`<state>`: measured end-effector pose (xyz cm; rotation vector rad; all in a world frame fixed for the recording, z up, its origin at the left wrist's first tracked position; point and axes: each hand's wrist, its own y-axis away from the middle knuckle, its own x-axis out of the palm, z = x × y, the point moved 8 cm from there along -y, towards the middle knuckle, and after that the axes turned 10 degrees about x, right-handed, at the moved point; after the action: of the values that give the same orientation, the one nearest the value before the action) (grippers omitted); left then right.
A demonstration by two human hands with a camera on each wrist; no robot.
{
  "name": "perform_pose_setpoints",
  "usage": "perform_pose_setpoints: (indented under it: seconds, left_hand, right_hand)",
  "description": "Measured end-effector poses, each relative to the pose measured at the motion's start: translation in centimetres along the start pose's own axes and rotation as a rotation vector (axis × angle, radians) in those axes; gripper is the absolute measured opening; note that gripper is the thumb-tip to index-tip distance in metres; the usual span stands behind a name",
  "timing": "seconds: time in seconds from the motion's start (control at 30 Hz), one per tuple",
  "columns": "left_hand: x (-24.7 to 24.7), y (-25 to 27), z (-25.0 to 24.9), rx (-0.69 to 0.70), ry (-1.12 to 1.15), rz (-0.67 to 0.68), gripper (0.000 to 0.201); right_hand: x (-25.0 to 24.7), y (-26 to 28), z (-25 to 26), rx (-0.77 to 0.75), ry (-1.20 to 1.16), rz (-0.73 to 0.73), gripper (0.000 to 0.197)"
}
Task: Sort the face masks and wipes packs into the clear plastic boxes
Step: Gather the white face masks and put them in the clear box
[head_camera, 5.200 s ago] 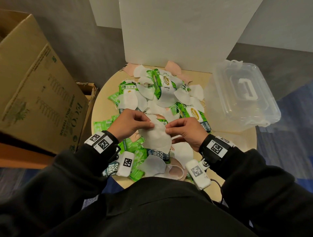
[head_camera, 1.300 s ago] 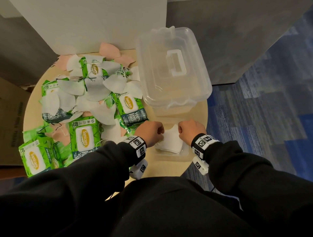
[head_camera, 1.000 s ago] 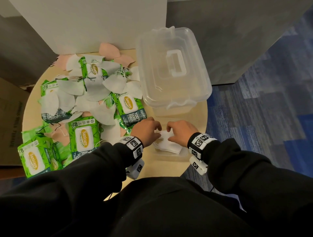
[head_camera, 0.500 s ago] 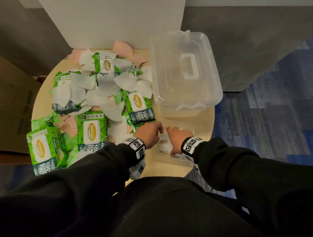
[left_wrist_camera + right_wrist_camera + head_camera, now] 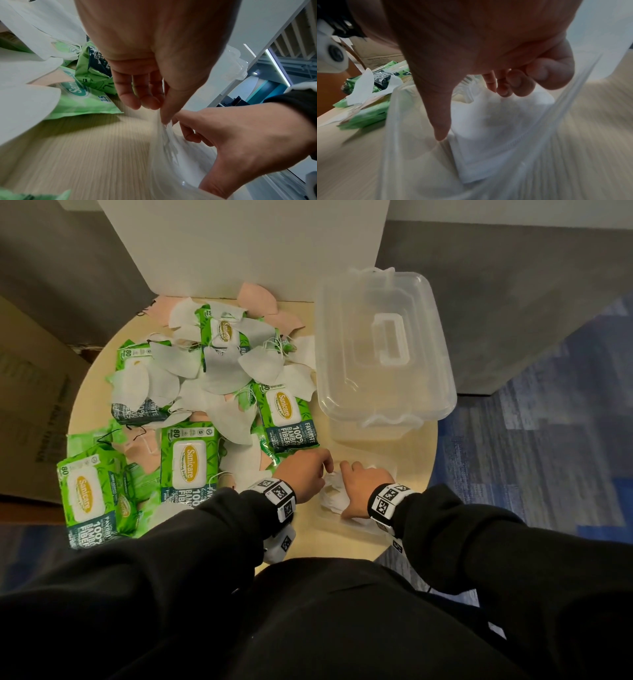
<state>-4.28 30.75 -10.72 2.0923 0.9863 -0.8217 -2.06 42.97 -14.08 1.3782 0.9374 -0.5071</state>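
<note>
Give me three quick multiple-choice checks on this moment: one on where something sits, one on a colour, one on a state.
1. Where is the folded white mask?
A. in the small open clear box at the table's near edge
B. on the carpet
C. on the big box's lid

2. What colour are the Sanicare wipes packs?
A. blue
B. green
C. red

3. What state is the large clear box in?
A. lid off
B. tipped on its side
C. lid on, handle flat

Answers: 1 A, the right wrist view shows it within the clear walls; 2 B, green wrappers; 3 C, the lid covers it.
</note>
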Motion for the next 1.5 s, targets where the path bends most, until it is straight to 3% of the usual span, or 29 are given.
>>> perform_pose_setpoints:
  seconds: [0.73, 0.9, 1.23, 1.5]
  left_hand:
    - [0.5, 0.1, 0.7, 0.000, 0.061, -0.031, 0.028]
    - [0.6, 0.1, 1.1, -0.021, 0.077, -0.033, 0.028]
    - [0.6, 0.2, 1.7, -0.106, 0.127, -0.070, 0.039]
    - [0.5, 0.3, 1.8, -0.100, 0.132, -0.068, 0.040]
  right_hand:
    - [0.2, 0.5, 0.8, 0.022, 0.001, -0.076, 0.082]
    - [0.0, 0.3, 0.2, 0.023, -0.036, -0.057, 0.094]
    - [-0.7, 0.3, -0.7, 0.039, -0.004, 0.013, 0.046]
    - [-0.6, 0.3, -0.7, 0.015, 0.006, -0.009, 0.048]
